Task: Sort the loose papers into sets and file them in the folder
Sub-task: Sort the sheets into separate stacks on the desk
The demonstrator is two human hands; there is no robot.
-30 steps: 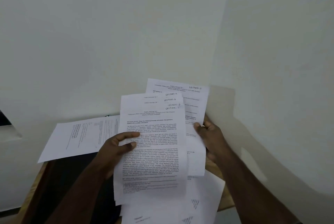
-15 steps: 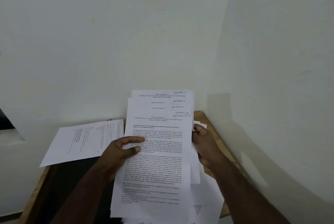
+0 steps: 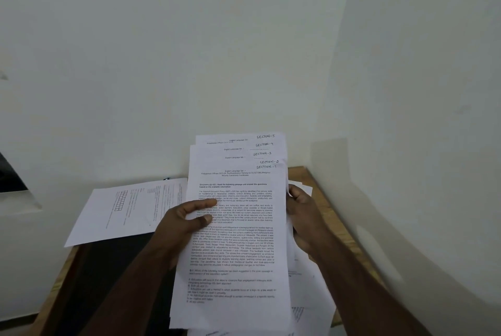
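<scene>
I hold up a set of several printed sheets (image 3: 238, 243), staggered so the handwritten labels Section-1 to Section-5 show at their top right corners. My left hand (image 3: 187, 224) grips the set's left edge, thumb across the front page. My right hand (image 3: 303, 216) grips the right edge, fingers curled behind the sheets. More loose papers (image 3: 311, 289) lie on the table under the set. A dark folder (image 3: 108, 281) lies on the table below my left forearm, mostly hidden.
A single printed sheet with a small grid (image 3: 127, 208) lies at the table's back left, overhanging the edge. The wooden table (image 3: 306, 175) stands in a corner between two pale walls. A dark opening (image 3: 10, 175) shows at the far left.
The fanned sheets have been drawn together into a tighter, nearly squared stack. My right hand slid inward to the stack's right edge. The back sheet no longer sticks out to the right.
</scene>
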